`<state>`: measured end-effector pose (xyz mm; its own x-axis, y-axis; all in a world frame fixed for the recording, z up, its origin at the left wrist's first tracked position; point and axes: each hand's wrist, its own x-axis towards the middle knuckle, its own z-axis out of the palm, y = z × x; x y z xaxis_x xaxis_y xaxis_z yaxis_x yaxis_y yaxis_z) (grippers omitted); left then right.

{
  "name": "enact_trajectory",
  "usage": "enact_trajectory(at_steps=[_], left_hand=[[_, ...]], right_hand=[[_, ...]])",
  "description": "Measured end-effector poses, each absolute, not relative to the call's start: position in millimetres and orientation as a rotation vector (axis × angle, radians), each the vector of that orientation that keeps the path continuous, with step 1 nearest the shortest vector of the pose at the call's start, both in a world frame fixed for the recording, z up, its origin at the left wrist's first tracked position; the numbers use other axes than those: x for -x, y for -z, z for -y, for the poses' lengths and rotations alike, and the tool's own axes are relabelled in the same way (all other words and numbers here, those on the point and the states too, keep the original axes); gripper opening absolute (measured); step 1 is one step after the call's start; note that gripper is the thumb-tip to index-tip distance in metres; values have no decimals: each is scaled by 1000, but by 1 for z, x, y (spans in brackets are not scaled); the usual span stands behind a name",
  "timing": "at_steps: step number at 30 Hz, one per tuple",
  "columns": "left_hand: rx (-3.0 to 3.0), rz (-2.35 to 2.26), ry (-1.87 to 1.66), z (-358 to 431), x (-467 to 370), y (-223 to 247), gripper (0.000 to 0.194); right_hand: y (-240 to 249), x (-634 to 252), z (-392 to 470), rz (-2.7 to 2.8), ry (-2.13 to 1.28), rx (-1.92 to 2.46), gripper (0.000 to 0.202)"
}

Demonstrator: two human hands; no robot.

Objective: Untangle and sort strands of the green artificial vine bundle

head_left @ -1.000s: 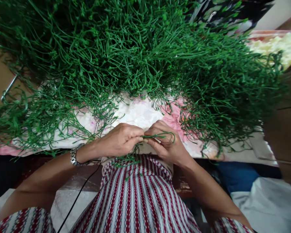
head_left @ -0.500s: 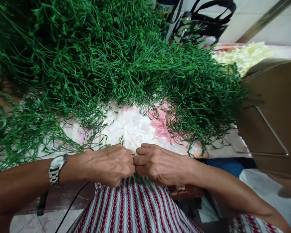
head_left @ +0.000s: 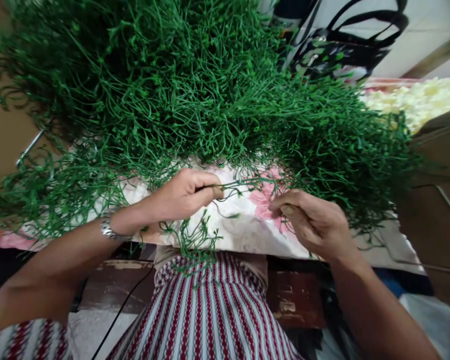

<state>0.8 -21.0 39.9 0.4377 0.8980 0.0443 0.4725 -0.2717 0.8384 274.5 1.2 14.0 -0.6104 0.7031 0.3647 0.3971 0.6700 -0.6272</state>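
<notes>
Two hands in view, both the person's own. Left hand (head_left: 182,195) has its grip pinched together on a thin green stem (head_left: 243,184); the stem runs rightward from thumb and forefinger toward the big pile. Right hand (head_left: 315,222) sits near, apart from the left, fingers curled with tips together by the pink print; can't tell if it holds a strand, too fine to see. One watch (head_left: 107,229) w/ metal band on the left wrist.

One huge pile of green stems (head_left: 195,85) covers most of the counter (head_left: 243,232), too many strands to count. The counter has a white cloth w/ pink flower print, bare only in the patch betw. the hands. One small loose tuft of stems (head_left: 195,245) hangs over the counter's near edge, touching the red-and-white striped cloth (head_left: 210,315) on the person's lap.

Beyond the pile, top right: one black bag (head_left: 345,45) w/ two looped handles, leaf print on it. Right of that, one heap of pale yellow bits (head_left: 416,100), partly hidden by stems. One brown box (head_left: 442,200) at far right edge. One thin black cord (head_left: 116,315) runs down at lower left beside the striped cloth. One metal rod (head_left: 28,149) pokes out at left under the pile.
</notes>
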Motion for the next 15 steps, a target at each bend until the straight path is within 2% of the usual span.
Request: enact_trajectory(at_steps=[4, 11, 15], left_hand=[[-1658, -1273, -735, 19, -18, -24, 19], [-1573, -1304, -786, 27, -26, -11, 18], [-1388, -1225, -818, 25, -28, -10, 12]], right_hand=[[-14, -249, 19, 2080, -587, 927, 12], [-1, -203, 25, 2368, 106, 812, 22], [22, -193, 15, 2361, 172, 833, 21]])
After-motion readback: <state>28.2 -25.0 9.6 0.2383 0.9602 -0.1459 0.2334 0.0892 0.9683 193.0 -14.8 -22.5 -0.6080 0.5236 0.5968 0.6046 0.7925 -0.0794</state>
